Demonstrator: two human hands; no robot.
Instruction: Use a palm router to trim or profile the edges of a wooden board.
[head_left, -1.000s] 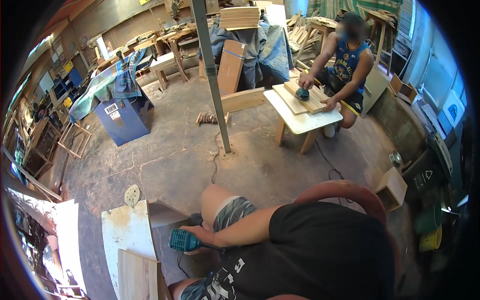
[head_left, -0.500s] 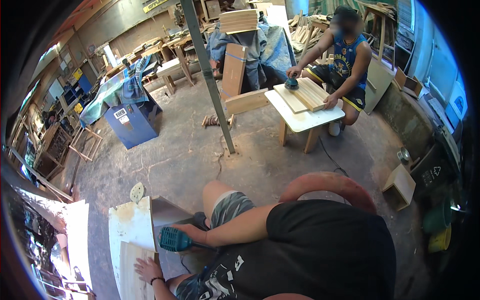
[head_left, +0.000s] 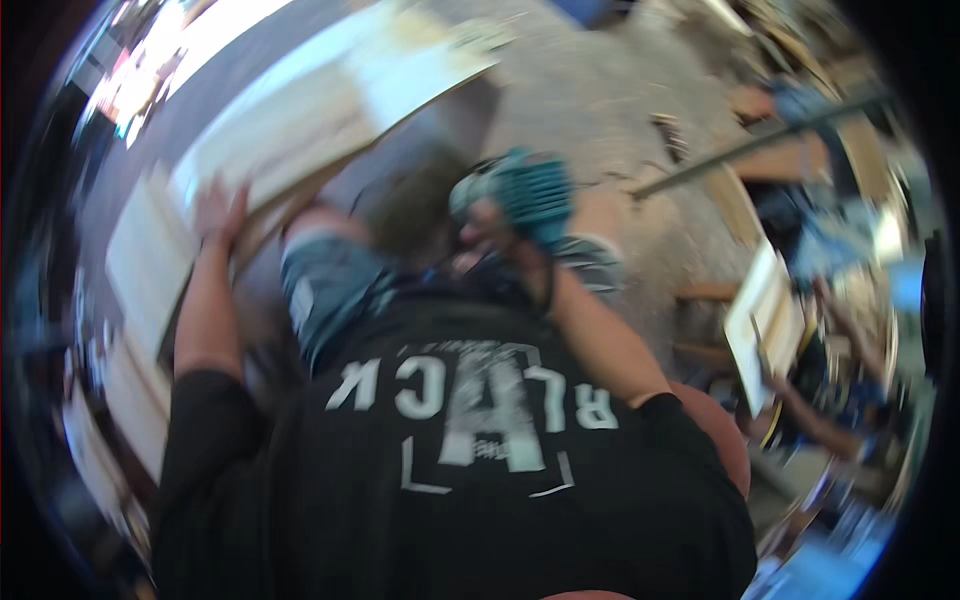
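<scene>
The view has swung toward the table [head_left: 420, 80] since the previous frame: the table now spans the upper left, and the co-worker [head_left: 850, 400] has slid to the far right. The teal sander [head_left: 535, 195], earlier close beside the board, is now over the lap, apart from the table's near edge.

The right hand [head_left: 483, 228] is closed around the sander's body, its cord hanging beside the forearm. The left hand [head_left: 218, 212] is open, fingers spread, at the left end of the wooden board [head_left: 295, 125], by the table's near-left corner; blur hides how firmly it presses. The board lies along the table's left part, near the near edge. A pale disc [head_left: 482, 38] sits at the table's far-right corner. More pale boards [head_left: 155, 255] stand just beyond the left end; what supports them is unclear.
</scene>
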